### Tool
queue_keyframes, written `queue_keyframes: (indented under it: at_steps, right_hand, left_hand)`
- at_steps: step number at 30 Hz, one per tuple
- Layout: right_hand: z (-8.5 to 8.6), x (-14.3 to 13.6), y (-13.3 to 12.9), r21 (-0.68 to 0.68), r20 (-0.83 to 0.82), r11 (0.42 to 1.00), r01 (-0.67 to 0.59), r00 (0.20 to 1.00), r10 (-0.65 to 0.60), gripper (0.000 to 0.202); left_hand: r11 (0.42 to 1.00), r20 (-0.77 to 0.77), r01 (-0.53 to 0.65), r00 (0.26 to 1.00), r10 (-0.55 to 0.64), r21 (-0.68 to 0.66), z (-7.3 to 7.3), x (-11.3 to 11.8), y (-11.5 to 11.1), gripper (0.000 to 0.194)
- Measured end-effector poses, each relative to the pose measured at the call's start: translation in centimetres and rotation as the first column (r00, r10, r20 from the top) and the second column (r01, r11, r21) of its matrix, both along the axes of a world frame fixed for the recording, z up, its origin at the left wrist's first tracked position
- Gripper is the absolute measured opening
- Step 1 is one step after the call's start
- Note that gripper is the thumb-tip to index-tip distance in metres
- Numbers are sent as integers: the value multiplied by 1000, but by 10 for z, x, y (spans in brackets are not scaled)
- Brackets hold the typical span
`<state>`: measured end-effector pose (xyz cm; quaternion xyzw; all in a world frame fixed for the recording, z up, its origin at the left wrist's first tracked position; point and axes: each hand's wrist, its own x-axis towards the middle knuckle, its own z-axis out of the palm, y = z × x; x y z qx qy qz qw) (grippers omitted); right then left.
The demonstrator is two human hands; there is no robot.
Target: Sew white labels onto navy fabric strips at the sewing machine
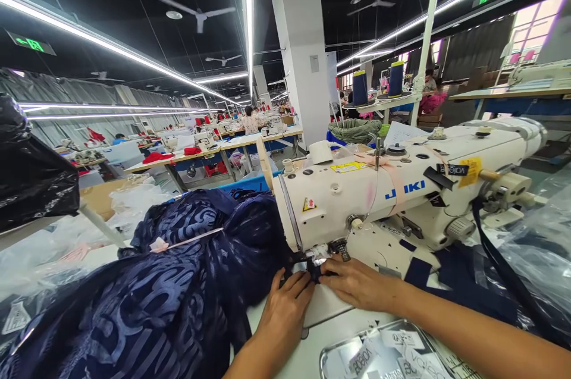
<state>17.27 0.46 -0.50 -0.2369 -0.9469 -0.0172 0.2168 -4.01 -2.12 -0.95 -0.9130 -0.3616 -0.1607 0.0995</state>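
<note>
A cream sewing machine [325, 200] with blue lettering stands across the middle right. Dark navy patterned fabric [169, 284] is heaped to its left, and a piece of it runs under the needle area. My left hand [288, 301] lies palm down with fingers apart, fingertips on the fabric just in front of the presser foot. On the right side of the needle, my right hand [357, 285] has its fingers pressed together on the fabric's edge. The fingertips of both hands nearly meet there, and the needle itself is hidden.
A metal tray [388, 355] of labels sits at the front edge. Navy scraps [464, 275] and clear plastic [539, 248] lie at the right. A black plastic bag [35, 171] is at the far left. Navy thread cones [395, 80] stand behind the machine.
</note>
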Motion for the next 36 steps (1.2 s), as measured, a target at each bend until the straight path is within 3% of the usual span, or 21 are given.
queue_keyframes:
  at_steps: [7, 15, 24, 31, 36]
  right_hand:
    - [-2, -2, 0, 25, 17, 1000, 12, 1000, -12, 25]
    - [-3, -4, 1, 28, 36, 998, 50, 998, -51, 25]
    - [-6, -9, 4, 15, 11, 997, 77, 997, -77, 27]
    - [-5, -9, 4, 0, -9, 996, 86, 996, -86, 25]
    - [-2, -7, 4, 36, -3, 998, 46, 999, -46, 26]
  left_hand:
    - [999, -51, 21, 999, -18, 46, -21, -13, 11, 48]
    - [997, -96, 70, 993, -69, 8, -9, -17, 15, 59]
    - [998, -129, 63, 990, -62, 8, -15, -17, 17, 62]
    - [999, -116, 10, 993, -16, -52, -8, -10, 10, 57]
    - [998, -35, -14, 999, 12, -58, -18, -10, 12, 49]
